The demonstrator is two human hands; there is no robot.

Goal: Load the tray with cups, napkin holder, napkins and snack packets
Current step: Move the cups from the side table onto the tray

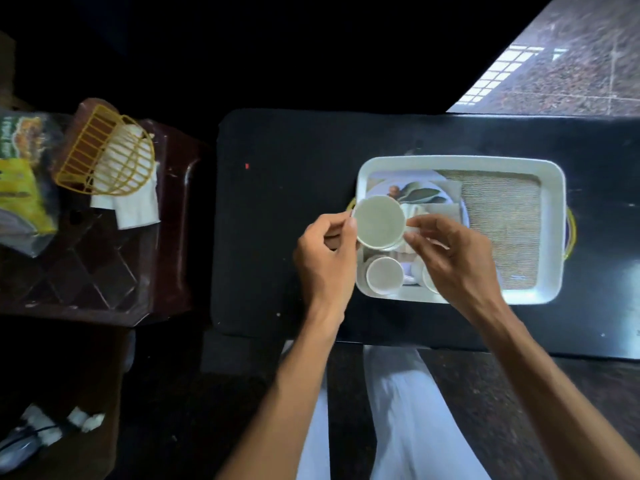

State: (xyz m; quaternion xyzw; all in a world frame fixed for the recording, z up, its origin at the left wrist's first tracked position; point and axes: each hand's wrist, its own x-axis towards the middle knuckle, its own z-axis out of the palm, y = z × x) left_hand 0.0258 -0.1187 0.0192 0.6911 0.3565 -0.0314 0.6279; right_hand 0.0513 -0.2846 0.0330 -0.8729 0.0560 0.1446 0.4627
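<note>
- Far left, the snack packets (24,181) lie in a heap on the brown desk (104,271). They look light, crinkly and a bit slippery. I think a pinch at a top edge works best.
- Just beside them, the yellow napkin holder (107,157) lies tipped on its side. It is thin, stiff wire and looks light, so it is easy to hook by one bar.
- White napkins (136,209) stick out from under it and touch it. They are soft and thin. I would lift the pile flat from below, or it may slide apart.
- None of these three things is on the tray yet.
- In the middle stands the black desk (277,202).
- The left hand (323,261) curls its fingers on the left side of the held cup (379,221).
- That cup is over the left end of the tray, above a low cup (384,275) and a hidden cup (429,280) half covered by the other hand.
- The cups look hard and smooth and could chip. I would hold them by the side and put them down softly.
- The right hand (453,261) pinches the right side of the same cup. I cannot tell if it has a handle there.
- The white tray (554,237) sits on the black desk. Its right half has room for the rest.
</note>
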